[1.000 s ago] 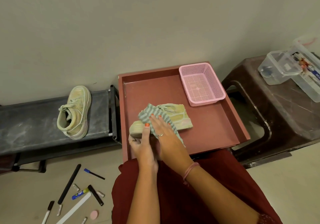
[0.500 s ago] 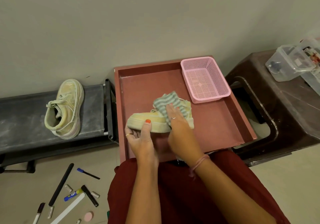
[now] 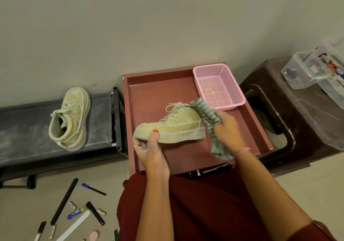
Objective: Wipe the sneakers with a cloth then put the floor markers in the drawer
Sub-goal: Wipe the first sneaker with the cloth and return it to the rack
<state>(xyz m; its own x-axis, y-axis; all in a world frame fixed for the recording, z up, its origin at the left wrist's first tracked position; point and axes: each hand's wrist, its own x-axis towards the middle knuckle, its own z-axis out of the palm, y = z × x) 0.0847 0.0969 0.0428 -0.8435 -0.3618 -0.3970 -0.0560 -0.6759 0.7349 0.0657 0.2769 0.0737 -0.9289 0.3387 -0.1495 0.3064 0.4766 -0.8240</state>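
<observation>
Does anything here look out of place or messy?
Yes. Markers and other small things lie scattered on the floor at lower left. The second sneaker lies tipped on its side on the dusty bench.

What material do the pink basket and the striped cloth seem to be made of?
The pink basket looks like moulded plastic: stiff walls pierced by a regular grid of small holes. The striped cloth seems soft ribbed fabric, perhaps microfibre: it folds and droops.

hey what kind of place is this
Probably a room in a home, at floor level: a plain wall, a low dark shoe rack holding a sneaker, and a brown plastic stool with clear storage boxes.
</observation>
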